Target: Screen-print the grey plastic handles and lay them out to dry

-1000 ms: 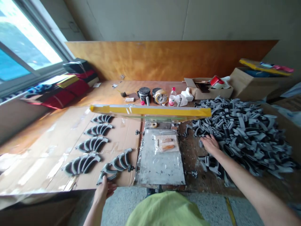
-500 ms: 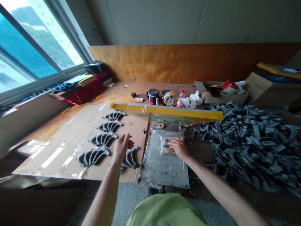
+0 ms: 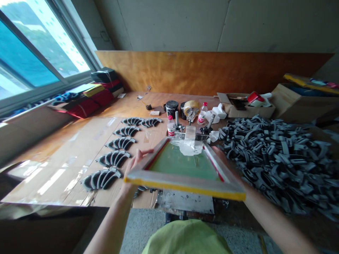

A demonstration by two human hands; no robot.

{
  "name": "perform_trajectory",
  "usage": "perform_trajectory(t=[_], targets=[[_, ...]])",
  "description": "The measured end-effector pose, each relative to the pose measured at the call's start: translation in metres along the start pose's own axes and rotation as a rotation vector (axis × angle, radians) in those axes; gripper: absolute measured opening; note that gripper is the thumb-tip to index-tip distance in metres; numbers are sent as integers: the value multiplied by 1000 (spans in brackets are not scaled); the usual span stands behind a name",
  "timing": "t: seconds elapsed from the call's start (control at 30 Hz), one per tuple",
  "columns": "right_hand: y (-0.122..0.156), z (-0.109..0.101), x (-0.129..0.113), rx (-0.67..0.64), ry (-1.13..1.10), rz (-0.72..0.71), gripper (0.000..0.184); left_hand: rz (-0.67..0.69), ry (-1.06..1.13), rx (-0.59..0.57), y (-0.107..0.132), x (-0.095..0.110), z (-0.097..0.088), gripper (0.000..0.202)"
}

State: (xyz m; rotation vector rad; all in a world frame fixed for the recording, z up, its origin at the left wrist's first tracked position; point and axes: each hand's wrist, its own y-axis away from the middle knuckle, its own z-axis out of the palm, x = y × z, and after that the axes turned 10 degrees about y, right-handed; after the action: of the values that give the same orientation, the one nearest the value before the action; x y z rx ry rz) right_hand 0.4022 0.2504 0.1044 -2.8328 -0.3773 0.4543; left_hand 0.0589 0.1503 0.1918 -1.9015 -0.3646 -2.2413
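Note:
Both my hands hold a wooden screen-printing frame (image 3: pixel 185 169) tilted above the metal print bed (image 3: pixel 186 201). It has green mesh, red inner tape and a yellow-taped near edge. My left hand (image 3: pixel 136 162) grips its left rail, and my right hand (image 3: pixel 218 151) is mostly hidden behind its right rail. Hinge clamps (image 3: pixel 190 130) join its far side to the bed. Grey-black curved moulded parts (image 3: pixel 113 158) lie in rows on cardboard (image 3: pixel 66 158) to my left. The frame hides most of the bed.
A large heap of loose grey-black parts (image 3: pixel 275 165) lies to the right. Beyond the frame stand a black ink tin (image 3: pixel 172 108), a tape roll (image 3: pixel 191 108) and a plastic bottle (image 3: pixel 201 114). Cardboard boxes (image 3: pixel 246 110) stand at the back right, with a window (image 3: pixel 34 46) at left.
The frame has swung down from its raised position, its yellow edge now nearer me. Both hands have moved onto its rails. The plastic bag on the bed is now hidden.

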Motion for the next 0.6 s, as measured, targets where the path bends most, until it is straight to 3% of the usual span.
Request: perform_trajectory(t=[0.1, 0.17, 0.23, 0.3, 0.43, 0.6], targets=[[-33, -12, 0, 105, 5, -66, 22, -212, -84, 1, 27, -45, -20, 57], [-51, -11, -17, 128, 47, -155, 33, -311, -89, -18, 35, -80, -27, 71], [-65, -5, -39, 67, 132, -215, 47, -366, -102, -34, 36, -112, -31, 88], [-72, 3, -58, -44, 206, -226, 41, -383, -135, -26, 34, -134, -34, 93], [-65, 15, -74, -289, 275, -194, 14, -425, -106, -35, 29, -149, -38, 88], [-18, 13, -65, -312, 216, -454, 26, -459, -52, -30, 31, -145, -38, 86]])
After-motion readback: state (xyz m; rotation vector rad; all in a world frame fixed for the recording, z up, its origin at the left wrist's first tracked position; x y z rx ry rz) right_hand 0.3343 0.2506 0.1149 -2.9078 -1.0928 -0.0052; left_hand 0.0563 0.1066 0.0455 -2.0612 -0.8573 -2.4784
